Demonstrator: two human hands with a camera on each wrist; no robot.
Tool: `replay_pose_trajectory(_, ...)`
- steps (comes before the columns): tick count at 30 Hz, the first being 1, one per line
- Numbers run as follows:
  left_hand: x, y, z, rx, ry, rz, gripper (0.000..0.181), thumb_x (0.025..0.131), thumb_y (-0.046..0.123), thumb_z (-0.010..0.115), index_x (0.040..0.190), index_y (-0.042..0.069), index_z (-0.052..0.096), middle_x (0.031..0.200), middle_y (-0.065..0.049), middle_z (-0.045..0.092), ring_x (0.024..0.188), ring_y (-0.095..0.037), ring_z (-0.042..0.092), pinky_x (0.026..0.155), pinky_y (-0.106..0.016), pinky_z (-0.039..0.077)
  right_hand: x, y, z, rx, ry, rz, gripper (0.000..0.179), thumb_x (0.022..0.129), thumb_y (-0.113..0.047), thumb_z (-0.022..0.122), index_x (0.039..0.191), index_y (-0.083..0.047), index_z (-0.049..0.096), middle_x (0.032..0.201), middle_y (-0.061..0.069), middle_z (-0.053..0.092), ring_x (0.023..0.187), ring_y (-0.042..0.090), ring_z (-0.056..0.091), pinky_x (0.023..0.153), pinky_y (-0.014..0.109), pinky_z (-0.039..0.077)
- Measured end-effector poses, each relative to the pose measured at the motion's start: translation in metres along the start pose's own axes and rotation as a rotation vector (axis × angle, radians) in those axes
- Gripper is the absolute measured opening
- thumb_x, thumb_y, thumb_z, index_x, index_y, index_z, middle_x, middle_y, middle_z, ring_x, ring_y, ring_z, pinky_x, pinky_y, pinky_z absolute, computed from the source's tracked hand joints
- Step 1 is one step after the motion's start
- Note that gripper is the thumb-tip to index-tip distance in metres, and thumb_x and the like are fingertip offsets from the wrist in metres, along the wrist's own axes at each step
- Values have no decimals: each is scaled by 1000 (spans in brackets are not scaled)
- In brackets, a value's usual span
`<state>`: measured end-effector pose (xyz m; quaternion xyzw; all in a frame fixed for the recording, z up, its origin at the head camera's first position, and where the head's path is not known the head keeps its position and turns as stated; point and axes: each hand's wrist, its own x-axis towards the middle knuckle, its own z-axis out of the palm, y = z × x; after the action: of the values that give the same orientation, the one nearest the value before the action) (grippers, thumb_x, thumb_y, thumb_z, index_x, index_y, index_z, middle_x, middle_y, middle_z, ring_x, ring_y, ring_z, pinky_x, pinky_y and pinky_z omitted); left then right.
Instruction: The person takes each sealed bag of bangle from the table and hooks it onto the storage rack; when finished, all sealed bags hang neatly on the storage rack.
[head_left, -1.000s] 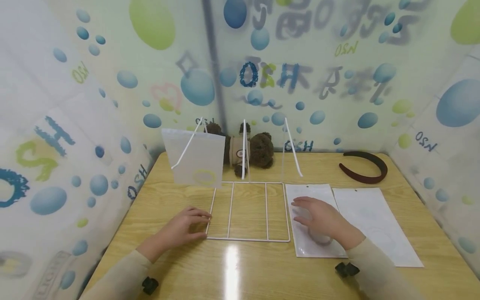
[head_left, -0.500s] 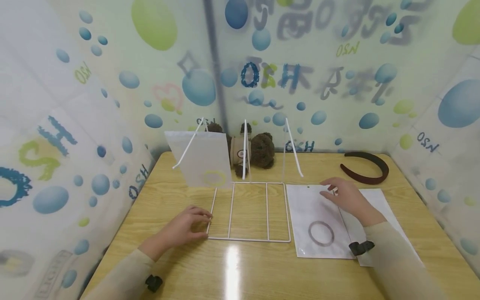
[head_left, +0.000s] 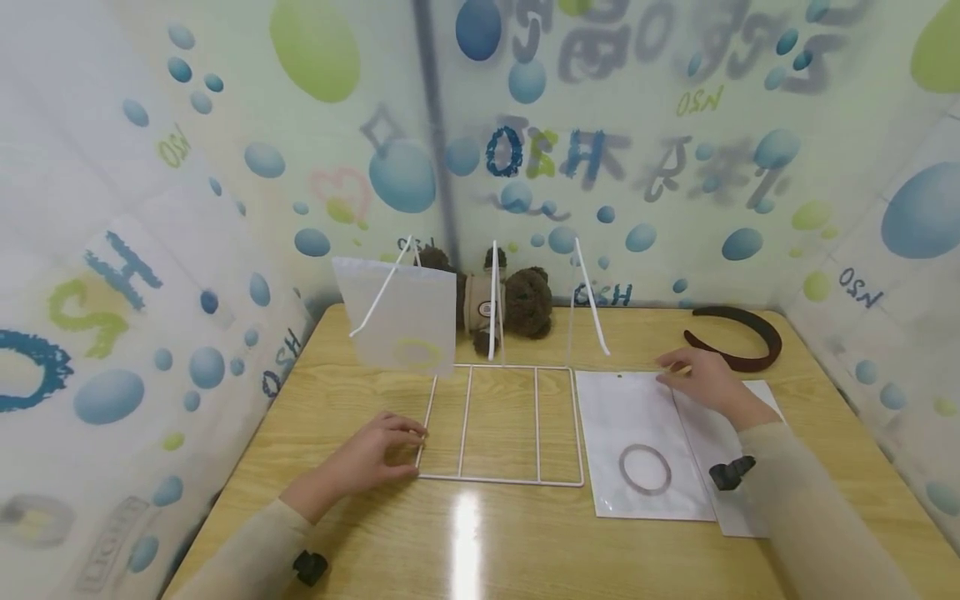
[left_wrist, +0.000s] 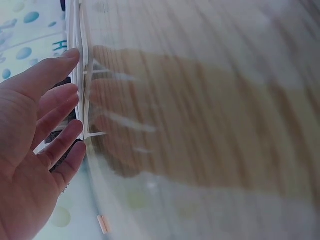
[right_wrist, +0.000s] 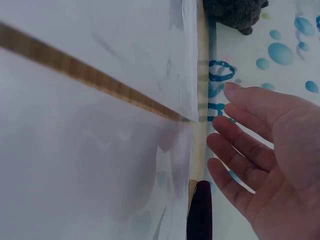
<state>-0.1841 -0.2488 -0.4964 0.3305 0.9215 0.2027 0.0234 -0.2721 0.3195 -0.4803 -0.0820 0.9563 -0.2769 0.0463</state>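
Note:
My left hand [head_left: 371, 454] rests its fingertips at the left side of a white wire rack [head_left: 498, 481], whose base lies flat on the table. In the left wrist view its fingers are loosely extended beside the rack's wires. A flat white pouch [head_left: 420, 292] with a pale yellow ring shape hangs from the rack's left prong. My right hand [head_left: 708, 383], fingers loosely bent, is at the top edges of two flat white pouches lying side by side. The left pouch [head_left: 607, 433] shows a grey ring [head_left: 645, 469]; the right pouch [head_left: 738, 508] is partly hidden by my arm.
A dark headband [head_left: 750, 333] lies at the back right, just beyond my right hand. Behind the rack, a brown teddy bear [head_left: 527, 302] lies on its side against the patterned wall. The wooden table [head_left: 352, 550] reaches the walls at left, back and right.
My right hand has moved from over the left pouch, right and back, to the pouches' top edges, uncovering the grey ring. My left hand stays at the rack. The hanging pouch swings slightly.

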Motion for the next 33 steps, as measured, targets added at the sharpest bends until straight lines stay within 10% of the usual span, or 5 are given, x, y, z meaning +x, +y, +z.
replay_pose_trajectory(33,0,-2,1,14,-7,3,38,86,28,84,120,13,76,134,0,68,124,-23,56,109,-50,49,29,21,-2,-50,-146,-64,31,85,-24,86,113,-15,78,113,11,71,99,26,60,89,47,57)
